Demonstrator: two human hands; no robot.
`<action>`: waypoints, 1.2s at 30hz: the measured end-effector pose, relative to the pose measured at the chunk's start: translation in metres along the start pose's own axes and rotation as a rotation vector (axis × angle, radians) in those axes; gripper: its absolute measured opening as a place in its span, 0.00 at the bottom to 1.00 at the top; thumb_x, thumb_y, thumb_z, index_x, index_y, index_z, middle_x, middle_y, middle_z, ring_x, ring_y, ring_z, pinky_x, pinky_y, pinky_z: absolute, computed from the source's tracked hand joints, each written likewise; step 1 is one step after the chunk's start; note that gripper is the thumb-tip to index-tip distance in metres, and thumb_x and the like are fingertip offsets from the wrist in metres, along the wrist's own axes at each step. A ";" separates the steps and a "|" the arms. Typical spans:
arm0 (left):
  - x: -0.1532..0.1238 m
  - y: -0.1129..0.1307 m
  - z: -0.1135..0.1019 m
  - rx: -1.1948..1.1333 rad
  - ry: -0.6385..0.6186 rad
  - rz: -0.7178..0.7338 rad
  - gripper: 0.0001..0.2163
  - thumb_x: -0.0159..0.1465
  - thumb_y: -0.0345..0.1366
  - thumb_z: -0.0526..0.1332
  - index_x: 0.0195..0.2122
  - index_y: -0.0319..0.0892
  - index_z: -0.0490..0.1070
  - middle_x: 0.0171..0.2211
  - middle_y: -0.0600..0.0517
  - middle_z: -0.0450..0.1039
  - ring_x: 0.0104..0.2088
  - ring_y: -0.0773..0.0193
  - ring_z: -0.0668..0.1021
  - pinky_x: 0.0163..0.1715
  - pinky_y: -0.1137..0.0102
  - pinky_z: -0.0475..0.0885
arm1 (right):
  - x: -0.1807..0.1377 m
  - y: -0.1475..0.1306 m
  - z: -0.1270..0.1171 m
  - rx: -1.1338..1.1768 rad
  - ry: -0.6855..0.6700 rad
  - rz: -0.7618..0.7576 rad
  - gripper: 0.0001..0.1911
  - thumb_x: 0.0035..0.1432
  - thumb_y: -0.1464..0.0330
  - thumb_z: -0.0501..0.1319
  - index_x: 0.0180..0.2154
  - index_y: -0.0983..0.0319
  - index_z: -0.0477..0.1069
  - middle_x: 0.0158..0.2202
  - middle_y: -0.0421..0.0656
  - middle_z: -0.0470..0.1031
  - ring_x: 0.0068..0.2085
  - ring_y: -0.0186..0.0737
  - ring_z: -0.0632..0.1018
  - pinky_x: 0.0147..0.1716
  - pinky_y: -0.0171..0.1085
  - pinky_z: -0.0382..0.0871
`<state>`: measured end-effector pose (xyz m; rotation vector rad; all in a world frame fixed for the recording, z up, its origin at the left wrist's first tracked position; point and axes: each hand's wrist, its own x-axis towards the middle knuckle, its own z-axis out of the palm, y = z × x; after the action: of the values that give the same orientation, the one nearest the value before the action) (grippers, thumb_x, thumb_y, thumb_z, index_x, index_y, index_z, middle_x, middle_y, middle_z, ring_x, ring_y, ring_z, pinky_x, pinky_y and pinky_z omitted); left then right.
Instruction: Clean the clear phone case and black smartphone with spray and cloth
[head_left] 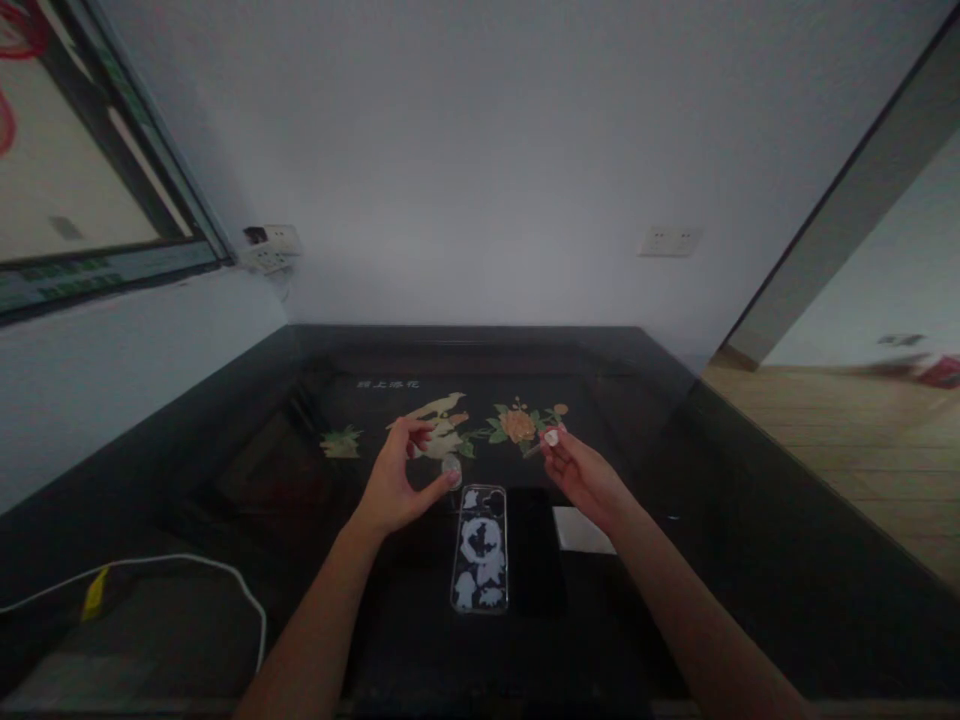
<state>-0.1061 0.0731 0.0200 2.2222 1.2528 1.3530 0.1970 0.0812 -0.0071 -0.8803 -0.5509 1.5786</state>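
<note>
A clear phone case (480, 550) with pale white cut-out shapes lies flat on the glossy black table (300, 530). Left of its top end is my left hand (396, 480), fingers apart and curved. Its thumb tip meets a small clear oval disc (451, 466); whether it presses on the disc or only overlaps it, I cannot tell. My right hand (577, 475) pinches a small whitish piece (552, 437) between thumb and fingertips, raised over the table. Beside the case lies a dark, phone-shaped slab (536, 550). Partly covered by my right forearm is a white flat rectangle (581, 530).
Printed flowers (517, 425) and a bird decorate the tabletop. A white cable (180, 557) with a yellow tag (94, 594) curves across the left front. Wall sockets (670, 241) sit on the wall behind, and a window (82, 150) is at upper left.
</note>
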 end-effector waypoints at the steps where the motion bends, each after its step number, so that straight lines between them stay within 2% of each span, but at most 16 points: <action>1: -0.001 -0.006 0.000 0.014 -0.060 -0.018 0.26 0.57 0.46 0.71 0.53 0.45 0.66 0.45 0.48 0.71 0.43 0.58 0.76 0.43 0.63 0.73 | 0.001 0.002 0.008 -0.045 -0.018 -0.003 0.11 0.53 0.62 0.75 0.37 0.57 0.80 0.42 0.42 0.83 0.40 0.36 0.82 0.33 0.31 0.76; 4: -0.003 -0.018 0.005 0.008 -0.206 -0.052 0.29 0.54 0.45 0.74 0.55 0.47 0.66 0.50 0.47 0.71 0.48 0.56 0.76 0.49 0.59 0.74 | 0.004 0.005 0.039 -0.226 -0.078 -0.071 0.14 0.53 0.57 0.75 0.38 0.57 0.80 0.44 0.44 0.83 0.42 0.40 0.82 0.33 0.34 0.74; 7: -0.004 -0.026 0.010 0.005 -0.279 -0.051 0.22 0.55 0.42 0.74 0.49 0.47 0.71 0.48 0.48 0.73 0.47 0.56 0.77 0.50 0.59 0.73 | 0.008 0.007 0.071 -0.472 -0.103 -0.234 0.18 0.54 0.52 0.72 0.40 0.57 0.81 0.45 0.46 0.84 0.44 0.45 0.82 0.34 0.37 0.73; 10: -0.005 -0.033 0.012 -0.010 -0.267 -0.060 0.15 0.57 0.42 0.72 0.43 0.46 0.74 0.42 0.50 0.76 0.43 0.58 0.78 0.47 0.62 0.74 | 0.012 0.012 0.095 -0.695 -0.171 -0.414 0.17 0.54 0.52 0.71 0.38 0.57 0.81 0.43 0.46 0.84 0.45 0.47 0.82 0.38 0.40 0.75; 12: -0.005 -0.036 0.012 -0.013 -0.251 -0.079 0.14 0.58 0.42 0.72 0.42 0.45 0.75 0.40 0.50 0.77 0.41 0.59 0.78 0.45 0.63 0.74 | 0.014 0.016 0.104 -0.769 -0.240 -0.483 0.16 0.54 0.54 0.71 0.38 0.58 0.81 0.42 0.46 0.84 0.44 0.48 0.83 0.41 0.42 0.76; 16: -0.003 -0.034 0.011 -0.031 -0.264 -0.121 0.13 0.57 0.42 0.72 0.39 0.44 0.76 0.37 0.51 0.78 0.38 0.60 0.79 0.42 0.65 0.73 | 0.013 0.023 0.111 -0.871 -0.281 -0.541 0.13 0.56 0.56 0.70 0.38 0.57 0.82 0.42 0.45 0.84 0.42 0.47 0.83 0.42 0.43 0.76; 23: -0.003 -0.031 0.010 -0.093 -0.272 -0.154 0.12 0.57 0.40 0.72 0.38 0.42 0.76 0.35 0.51 0.78 0.36 0.61 0.78 0.38 0.68 0.72 | 0.010 0.021 0.114 -0.880 -0.249 -0.563 0.10 0.59 0.58 0.69 0.40 0.56 0.82 0.41 0.45 0.84 0.42 0.46 0.82 0.40 0.41 0.75; 27: -0.003 -0.034 0.011 -0.105 -0.281 -0.174 0.13 0.57 0.41 0.72 0.40 0.42 0.76 0.35 0.51 0.78 0.36 0.61 0.78 0.38 0.68 0.71 | 0.011 0.022 0.114 -0.970 -0.239 -0.581 0.10 0.60 0.57 0.69 0.39 0.55 0.82 0.41 0.44 0.84 0.39 0.45 0.82 0.37 0.40 0.72; 36: -0.004 -0.036 0.012 -0.105 -0.284 -0.187 0.14 0.57 0.42 0.72 0.40 0.41 0.77 0.33 0.52 0.77 0.33 0.63 0.76 0.35 0.70 0.69 | 0.018 0.034 0.112 -1.200 -0.360 -0.588 0.07 0.61 0.59 0.67 0.39 0.54 0.81 0.40 0.41 0.84 0.40 0.44 0.81 0.35 0.39 0.69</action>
<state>-0.1166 0.0939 -0.0107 2.0776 1.2196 0.9712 0.0871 0.1055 0.0308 -1.1154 -1.9248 0.7496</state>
